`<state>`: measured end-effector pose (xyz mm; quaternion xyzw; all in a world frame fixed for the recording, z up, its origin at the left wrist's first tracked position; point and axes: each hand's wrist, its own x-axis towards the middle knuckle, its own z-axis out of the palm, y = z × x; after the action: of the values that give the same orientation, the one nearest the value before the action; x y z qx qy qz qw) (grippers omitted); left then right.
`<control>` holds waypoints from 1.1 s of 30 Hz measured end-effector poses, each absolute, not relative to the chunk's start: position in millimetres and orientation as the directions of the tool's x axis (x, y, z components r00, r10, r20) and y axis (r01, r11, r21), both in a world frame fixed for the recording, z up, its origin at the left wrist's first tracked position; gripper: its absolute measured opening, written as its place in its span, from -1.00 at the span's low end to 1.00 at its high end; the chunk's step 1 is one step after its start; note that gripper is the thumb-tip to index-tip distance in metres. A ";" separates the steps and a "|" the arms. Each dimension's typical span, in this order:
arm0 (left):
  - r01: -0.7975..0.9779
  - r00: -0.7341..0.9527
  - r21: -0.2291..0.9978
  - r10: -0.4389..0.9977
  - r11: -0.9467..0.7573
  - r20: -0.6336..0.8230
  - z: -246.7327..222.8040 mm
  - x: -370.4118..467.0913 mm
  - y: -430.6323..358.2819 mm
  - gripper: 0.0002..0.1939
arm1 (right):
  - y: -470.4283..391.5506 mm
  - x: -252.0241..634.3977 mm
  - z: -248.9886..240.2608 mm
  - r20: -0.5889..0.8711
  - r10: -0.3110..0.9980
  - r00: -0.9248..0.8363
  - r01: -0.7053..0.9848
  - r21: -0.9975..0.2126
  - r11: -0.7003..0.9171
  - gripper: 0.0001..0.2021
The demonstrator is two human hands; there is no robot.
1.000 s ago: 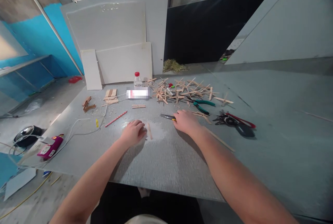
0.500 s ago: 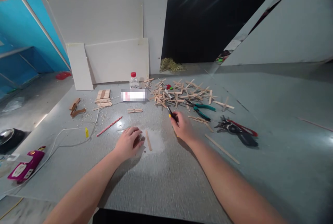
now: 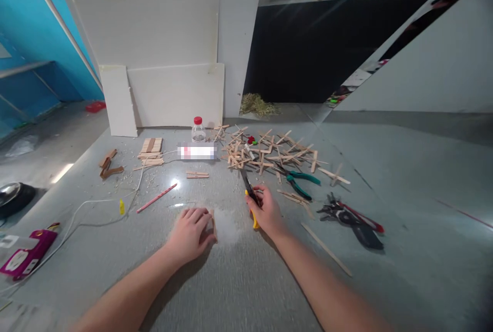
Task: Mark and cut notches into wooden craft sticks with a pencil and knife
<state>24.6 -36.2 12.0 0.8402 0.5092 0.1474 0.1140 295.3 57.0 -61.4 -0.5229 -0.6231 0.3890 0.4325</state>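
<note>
My left hand (image 3: 192,233) rests on the grey table with its fingers bent and closed on a wooden craft stick (image 3: 214,226). The stick lies nearly straight away from me, its left side partly covered by the fingertips and thumb. To the right, my right hand (image 3: 265,209) is wrapped round a yellow-and-black knife (image 3: 247,184). Its dark, narrow end points away from me, towards the heap of crossed craft sticks (image 3: 265,154). Pale dust coats the table between the two hands.
Green-handled pliers (image 3: 298,180) and a black-and-red tool (image 3: 358,224) lie at right, near a long wooden strip (image 3: 327,250). A red pencil (image 3: 157,198), a stick bundle (image 3: 151,148) and a white cable (image 3: 106,200) are at left. A red-capped bottle (image 3: 198,130) stands behind.
My left fingers have moved onto the craft stick, which lay apart beside them before. The knife has come nearer to me, showing more of its blade and yellow handle.
</note>
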 end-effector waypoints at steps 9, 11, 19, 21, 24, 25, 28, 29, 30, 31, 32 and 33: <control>0.831 0.446 0.310 0.886 -0.462 0.124 10.3 32.0 -31.7 -0.62 | 61.9 294.9 -58.8 0.184 0.978 -0.101 0.413 -0.886 0.210 -0.63; 0.826 0.463 0.301 0.878 -0.477 0.121 10.1 33.4 -31.5 -0.68 | 63.1 294.7 -59.9 0.225 0.971 -0.076 0.430 -0.871 0.235 -0.64; 0.787 0.542 0.284 0.834 -0.548 0.109 4.7 29.3 -16.1 -0.67 | 50.2 300.6 -62.9 0.454 0.873 0.176 0.465 -0.820 0.333 -0.62; 0.754 0.588 0.288 0.802 -0.591 0.106 3.3 23.8 -7.9 -0.72 | 46.0 301.1 -62.4 0.468 0.862 0.197 0.466 -0.818 0.337 -0.61; 0.703 0.644 0.299 0.756 -0.645 0.118 2.5 14.9 1.8 -0.72 | 44.8 298.6 -61.6 0.461 0.863 0.208 0.460 -0.824 0.329 -0.60; 0.690 0.655 0.302 0.745 -0.658 0.127 2.6 12.3 3.4 -0.70 | 45.9 297.3 -61.5 0.453 0.867 0.208 0.455 -0.829 0.324 -0.60; 0.662 0.679 0.298 0.719 -0.688 0.151 2.5 7.4 3.8 -0.65 | 52.6 293.3 -61.9 0.422 0.884 0.203 0.426 -0.851 0.308 -0.62; 0.655 0.686 0.295 0.711 -0.696 0.155 2.1 6.4 3.1 -0.65 | 55.4 292.3 -62.2 0.409 0.889 0.205 0.415 -0.859 0.300 -0.62; 0.651 0.689 0.293 0.707 -0.700 0.160 1.5 5.6 2.5 -0.65 | 58.1 291.4 -62.5 0.396 0.894 0.210 0.404 -0.868 0.289 -0.62; 0.649 0.690 0.292 0.705 -0.703 0.164 0.7 4.8 2.1 -0.65 | 60.7 290.7 -62.8 0.381 0.899 0.218 0.391 -0.878 0.277 -0.62; 0.649 0.688 0.291 0.706 -0.703 0.168 -0.1 4.1 2.1 -0.65 | 62.8 290.0 -62.9 0.364 0.904 0.224 0.375 -0.888 0.264 -0.62; 0.652 0.685 0.291 0.708 -0.700 0.171 -0.9 3.2 2.4 -0.64 | 64.6 289.5 -62.9 0.345 0.910 0.229 0.355 -0.900 0.252 -0.63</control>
<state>3.2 2.4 -0.9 0.9119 0.3728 0.1365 0.1039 289.5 64.6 -62.9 -0.5572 -0.5676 0.2517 0.5514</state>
